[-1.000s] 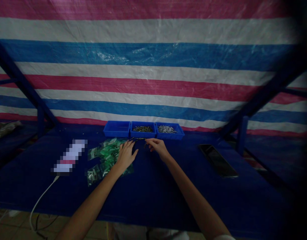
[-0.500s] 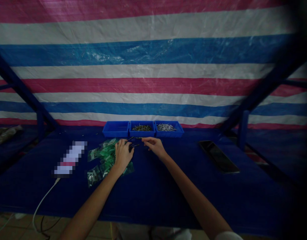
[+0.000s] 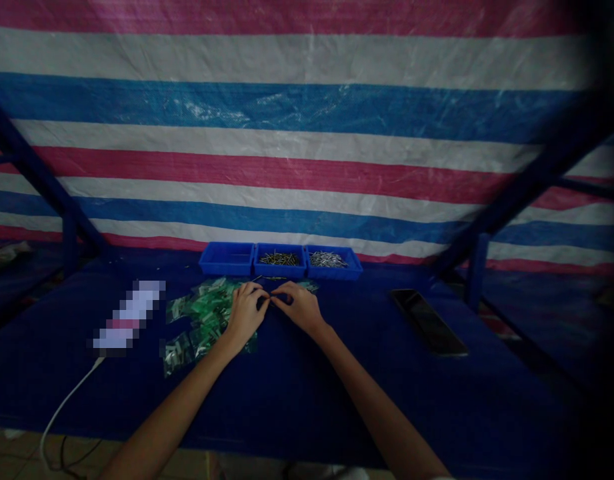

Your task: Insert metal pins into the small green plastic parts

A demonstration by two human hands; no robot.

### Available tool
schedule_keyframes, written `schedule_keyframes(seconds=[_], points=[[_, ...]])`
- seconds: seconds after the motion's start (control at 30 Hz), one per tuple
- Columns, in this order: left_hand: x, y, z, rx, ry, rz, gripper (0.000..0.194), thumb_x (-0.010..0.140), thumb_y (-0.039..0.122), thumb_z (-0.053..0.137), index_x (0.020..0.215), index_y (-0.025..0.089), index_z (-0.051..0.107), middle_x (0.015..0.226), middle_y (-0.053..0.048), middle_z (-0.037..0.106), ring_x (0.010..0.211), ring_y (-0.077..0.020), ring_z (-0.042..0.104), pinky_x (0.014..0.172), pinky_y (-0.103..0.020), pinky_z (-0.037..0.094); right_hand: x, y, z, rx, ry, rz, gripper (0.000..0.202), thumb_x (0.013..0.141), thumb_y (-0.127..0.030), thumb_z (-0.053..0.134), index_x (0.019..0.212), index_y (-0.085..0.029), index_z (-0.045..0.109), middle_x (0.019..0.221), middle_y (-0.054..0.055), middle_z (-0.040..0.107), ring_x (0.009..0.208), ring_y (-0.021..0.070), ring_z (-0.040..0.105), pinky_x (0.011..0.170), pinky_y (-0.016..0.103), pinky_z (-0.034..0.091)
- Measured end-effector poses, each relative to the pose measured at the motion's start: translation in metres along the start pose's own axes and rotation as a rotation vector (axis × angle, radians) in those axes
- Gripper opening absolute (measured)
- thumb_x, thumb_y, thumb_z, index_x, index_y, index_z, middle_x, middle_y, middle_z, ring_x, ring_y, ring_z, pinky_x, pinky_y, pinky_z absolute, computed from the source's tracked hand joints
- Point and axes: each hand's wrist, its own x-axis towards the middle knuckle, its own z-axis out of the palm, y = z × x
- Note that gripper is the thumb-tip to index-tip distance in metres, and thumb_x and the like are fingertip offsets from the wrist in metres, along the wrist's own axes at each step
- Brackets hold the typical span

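My left hand (image 3: 247, 311) rests beside a pile of small clear-and-green plastic packets (image 3: 207, 313), thumb and fingers pinched. My right hand (image 3: 303, 309) meets it from the other side, its fingertips also pinched together. The two sets of fingertips almost touch, and whatever they hold is too small or hidden to make out. Just behind the hands lie a few thin dark screw-like pieces (image 3: 271, 277). A small plastic packet (image 3: 308, 286) shows behind my right hand.
Three joined blue bins stand at the back: a left bin (image 3: 227, 269), a middle bin (image 3: 281, 271) with dark screw-like pieces, and a right bin (image 3: 334, 272) with silvery ones. A cabled phone (image 3: 129, 317) lies left, a dark phone (image 3: 429, 322) right. Blue frame bars (image 3: 517, 183) flank the table.
My right hand has come in toward the left, and the fingertips now meet. The dark pieces seen at the fingers before now lie behind the hands. The view has shifted slightly.
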Motion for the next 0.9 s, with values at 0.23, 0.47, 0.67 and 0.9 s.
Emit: schedule_keyframes(seconds=[0.23,0.47,0.67,0.9], points=[[0.004,0.002,0.0,-0.297,0.054,-0.042,0.011,0.078,0.022,0.053,0.085,0.02,0.062,0.081,-0.002,0.063,0.082,-0.0181,0.056,0.077,-0.033,0.039,0.002,0.003,-0.002,0.085,0.085,0.015,0.017,0.079,-0.036,0.053,0.08,-0.023,0.064,0.081,0.0,0.063,0.064,0.0119,0.054,0.057,0.023,0.039],[0.008,0.001,-0.009,-0.58,0.111,-0.139,0.015,0.078,0.026,0.053,0.079,0.018,0.065,0.08,-0.003,0.064,0.077,-0.0163,0.058,0.065,-0.026,0.041,0.006,0.006,0.005,0.419,0.16,0.038,0.02,0.077,-0.035,0.054,0.077,-0.017,0.064,0.077,0.004,0.064,0.066,0.0139,0.057,0.062,0.024,0.044],[0.011,0.006,-0.018,-0.672,0.155,-0.153,0.016,0.078,0.027,0.054,0.082,0.017,0.066,0.086,-0.005,0.064,0.081,-0.0167,0.058,0.062,-0.024,0.039,0.008,0.001,0.009,0.67,0.152,0.136,0.021,0.074,-0.035,0.057,0.074,-0.015,0.065,0.073,0.004,0.065,0.064,0.0146,0.057,0.059,0.025,0.044],[0.011,0.008,-0.017,-0.721,0.15,-0.18,0.011,0.072,0.026,0.06,0.077,0.016,0.064,0.078,-0.002,0.062,0.074,-0.0151,0.057,0.06,-0.024,0.038,0.005,-0.006,0.013,0.807,0.079,0.173,0.018,0.072,-0.033,0.06,0.073,-0.016,0.066,0.071,0.003,0.065,0.064,0.0142,0.058,0.061,0.025,0.045]])
